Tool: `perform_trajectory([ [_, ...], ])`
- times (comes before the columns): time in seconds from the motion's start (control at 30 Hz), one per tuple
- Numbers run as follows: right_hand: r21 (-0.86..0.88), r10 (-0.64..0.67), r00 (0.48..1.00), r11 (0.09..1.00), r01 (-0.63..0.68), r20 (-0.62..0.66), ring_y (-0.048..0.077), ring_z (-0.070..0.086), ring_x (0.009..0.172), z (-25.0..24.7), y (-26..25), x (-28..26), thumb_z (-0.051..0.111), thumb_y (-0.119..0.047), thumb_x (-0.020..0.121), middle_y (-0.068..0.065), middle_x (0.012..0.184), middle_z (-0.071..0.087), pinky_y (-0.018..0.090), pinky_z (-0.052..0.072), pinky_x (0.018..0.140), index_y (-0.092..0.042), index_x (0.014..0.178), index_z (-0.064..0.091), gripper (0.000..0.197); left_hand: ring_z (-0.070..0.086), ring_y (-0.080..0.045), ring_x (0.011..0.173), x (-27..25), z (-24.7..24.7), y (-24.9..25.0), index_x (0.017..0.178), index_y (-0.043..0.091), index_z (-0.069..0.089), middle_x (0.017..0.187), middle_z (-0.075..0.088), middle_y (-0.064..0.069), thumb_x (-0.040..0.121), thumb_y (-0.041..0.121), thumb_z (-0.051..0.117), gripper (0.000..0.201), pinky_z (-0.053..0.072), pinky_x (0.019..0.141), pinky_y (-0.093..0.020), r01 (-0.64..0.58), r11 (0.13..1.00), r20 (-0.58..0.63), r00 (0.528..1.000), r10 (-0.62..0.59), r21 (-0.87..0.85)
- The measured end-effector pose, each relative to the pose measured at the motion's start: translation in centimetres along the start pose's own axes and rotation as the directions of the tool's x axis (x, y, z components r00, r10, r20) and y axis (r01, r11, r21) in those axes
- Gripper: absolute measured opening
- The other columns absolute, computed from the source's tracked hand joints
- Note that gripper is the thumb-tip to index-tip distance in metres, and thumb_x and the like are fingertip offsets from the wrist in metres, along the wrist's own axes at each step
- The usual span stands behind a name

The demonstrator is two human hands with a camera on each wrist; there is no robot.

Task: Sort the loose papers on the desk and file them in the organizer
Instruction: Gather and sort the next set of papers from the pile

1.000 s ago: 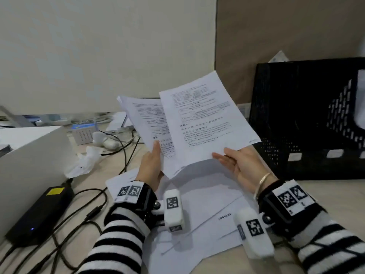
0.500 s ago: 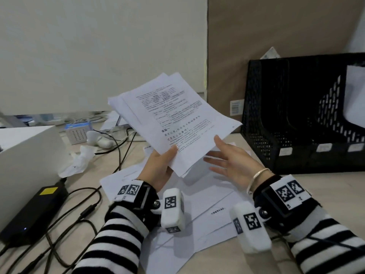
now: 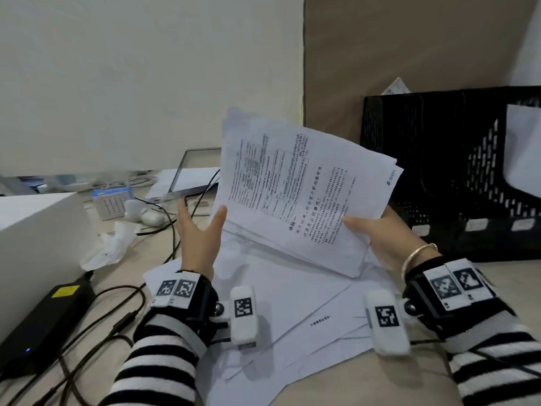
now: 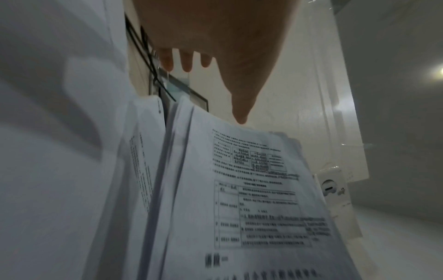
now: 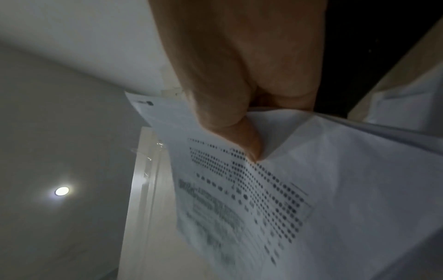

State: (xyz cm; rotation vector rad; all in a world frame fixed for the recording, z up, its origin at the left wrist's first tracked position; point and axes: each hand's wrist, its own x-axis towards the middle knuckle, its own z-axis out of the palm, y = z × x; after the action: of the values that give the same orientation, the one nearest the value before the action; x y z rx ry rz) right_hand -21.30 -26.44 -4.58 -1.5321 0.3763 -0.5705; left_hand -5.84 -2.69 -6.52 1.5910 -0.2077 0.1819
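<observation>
The sheaf of papers (image 3: 304,197) is a thin bundle of white printed sheets, the top page carrying dense black text, a ruled table and a short bold heading; the edges are not squared up, so several corners fan out at the far end. It is held in the air above the surface (image 3: 336,385), tilted with its printed face toward the person, its long axis running from the near right up to the far left, and the lines of text run along that axis so the page reads sideways. The right hand (image 3: 380,230) grips the near right edge, thumb pressed on the printed face and the fingers curled out of sight beneath; the right wrist view shows the thumb creasing the sheet. The left hand (image 3: 199,230) stands just beside the left edge with its fingers straight and spread, the thumb tip at the paper's edge, holding nothing. Below, more loose papers (image 3: 292,312) lie overlapping and skewed on the surface. The black mesh organizer (image 3: 439,159) stands upright to the right, against the wall, with a white sheet (image 3: 524,148) in one compartment. A black power adapter (image 3: 44,323) and cables (image 3: 117,326) lie to the left.
</observation>
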Motion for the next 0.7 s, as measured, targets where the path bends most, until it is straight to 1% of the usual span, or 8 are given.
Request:
perform_trajectory([
  [0.13, -0.088, -0.003, 0.99, 0.996, 0.015, 0.141, 0.019, 0.069, 0.1, -1.0, -0.8, -0.5, 0.064, -0.001, 0.086, -0.002, 0.104, 0.074, 0.039, 0.052, 0.09, -0.024, 0.101, 0.068, 0.028, 0.015, -0.013, 0.148, 1.0, -0.9, 0.0, 0.155, 0.028, 0.009, 0.162, 0.011, 0.005, 0.084, 0.047, 0.068, 0.094, 0.02, 0.119, -0.042, -0.079, 0.996, 0.035, 0.996, 0.078, 0.033],
  [0.2, -0.143, -0.012, 0.982, 0.989, 0.039, 0.19, 0.015, 0.069, 0.1, -1.4, -1.1, -0.7, 0.064, -0.002, 0.086, -0.005, 0.103, 0.074, 0.035, 0.051, 0.09, -0.027, 0.101, 0.067, 0.03, 0.034, -0.017, 0.141, 1.4, -1.0, -0.1, 0.153, 0.029, 0.018, 0.157, 0.031, 0.0, 0.079, 0.05, 0.072, 0.094, 0.032, 0.114, -0.046, -0.057, 0.998, 0.109, 0.993, 0.055, 0.013],
  [0.27, -0.17, -0.022, 0.98, 0.984, 0.056, 0.198, 0.015, 0.068, 0.102, -1.4, -1.2, -0.8, 0.065, -0.003, 0.085, -0.006, 0.106, 0.073, 0.037, 0.05, 0.094, -0.027, 0.105, 0.066, 0.031, 0.06, -0.015, 0.117, 1.3, -0.8, -0.1, 0.14, 0.021, 0.04, 0.132, 0.06, -0.001, 0.08, 0.038, 0.075, 0.072, 0.047, 0.102, -0.046, -0.06, 0.998, 0.15, 0.987, 0.063, -0.027],
  [0.3, -0.176, -0.029, 0.982, 0.982, 0.063, 0.189, 0.015, 0.067, 0.102, -1.3, -1.1, -0.8, 0.066, -0.004, 0.085, -0.006, 0.106, 0.073, 0.038, 0.05, 0.094, -0.027, 0.105, 0.066, 0.031, 0.065, -0.014, 0.106, 1.2, -0.6, 0.0, 0.131, 0.016, 0.048, 0.12, 0.066, -0.001, 0.083, 0.028, 0.074, 0.056, 0.051, 0.097, -0.044, -0.085, 0.995, 0.134, 0.987, 0.09, -0.043],
  [0.37, -0.158, -0.055, 0.984, 0.984, 0.083, 0.17, 0.014, 0.068, 0.101, -1.1, -1.1, -0.8, 0.065, -0.004, 0.086, -0.006, 0.105, 0.073, 0.037, 0.051, 0.093, -0.028, 0.101, 0.067, 0.029, 0.068, -0.016, 0.098, 0.8, -0.5, 0.6, 0.12, 0.01, 0.054, 0.113, 0.068, -0.004, 0.086, 0.013, 0.071, 0.038, 0.056, 0.089, -0.042, -0.145, 0.985, 0.082, 0.985, 0.153, -0.088],
  [0.47, -0.092, -0.074, 0.988, 0.992, 0.087, 0.136, 0.017, 0.068, 0.103, -0.8, -1.3, -0.9, 0.066, -0.007, 0.086, -0.004, 0.107, 0.073, 0.04, 0.05, 0.094, -0.029, 0.099, 0.069, 0.026, 0.067, -0.016, 0.097, 0.9, -0.6, 1.3, 0.117, 0.013, 0.054, 0.113, 0.068, -0.004, 0.086, 0.008, 0.069, 0.035, 0.056, 0.081, -0.032, -0.205, 0.966, 0.054, 0.975, 0.216, -0.156],
  [0.6, -0.073, 0.024, 0.991, 0.997, -0.014, 0.135, 0.021, 0.068, 0.103, -0.7, -0.3, -0.3, 0.07, -0.009, 0.083, -0.001, 0.108, 0.073, 0.045, 0.048, 0.099, -0.022, 0.108, 0.068, 0.028, 0.068, -0.019, 0.101, 0.7, -1.0, 0.1, 0.123, 0.011, 0.053, 0.113, 0.07, -0.003, 0.08, 0.004, 0.074, 0.048, 0.054, 0.086, -0.037, -0.03, 0.988, 0.235, 0.97, 0.065, -0.149],
  [0.7, -0.124, 0.147, 0.967, 0.985, -0.123, 0.206, 0.019, 0.066, 0.106, -0.7, 0.3, -0.4, 0.068, -0.01, 0.085, 0.0, 0.11, 0.072, 0.042, 0.046, 0.101, -0.015, 0.116, 0.065, 0.031, 0.068, -0.021, 0.102, 0.5, -0.9, -1.1, 0.11, 0.017, 0.063, 0.109, 0.073, -0.002, 0.083, 0.003, 0.07, 0.031, 0.052, 0.089, -0.04, 0.092, 0.995, 0.384, 0.921, -0.067, -0.048],
])
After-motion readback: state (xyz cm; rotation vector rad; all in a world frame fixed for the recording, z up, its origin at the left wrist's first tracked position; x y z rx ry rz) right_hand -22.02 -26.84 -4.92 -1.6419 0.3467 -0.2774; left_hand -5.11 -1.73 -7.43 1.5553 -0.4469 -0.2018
